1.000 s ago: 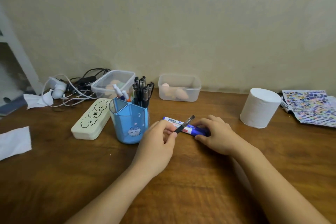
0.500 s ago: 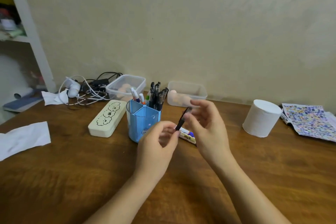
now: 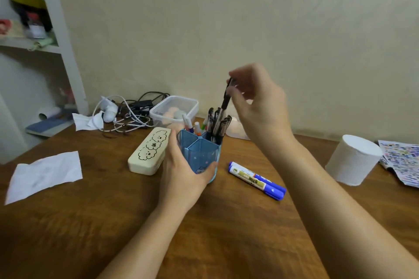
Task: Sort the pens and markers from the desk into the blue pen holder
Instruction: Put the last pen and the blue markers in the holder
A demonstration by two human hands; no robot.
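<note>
Right hand [image 3: 256, 99], its grip pinched on a black pen [image 3: 226, 95] that has passed from the left hand within the last second, hangs the pen tip-down directly above the rear compartment of the blue pen holder [image 3: 201, 156], among pens already standing there. Left hand [image 3: 181, 170], now free of the pen, has its grip wrapped around the holder's near wall to steady it. Two blue markers [image 3: 257, 180] lie on the counter [image 3: 226, 233] below and right of the pen grip, evidently next to be sorted.
</note>
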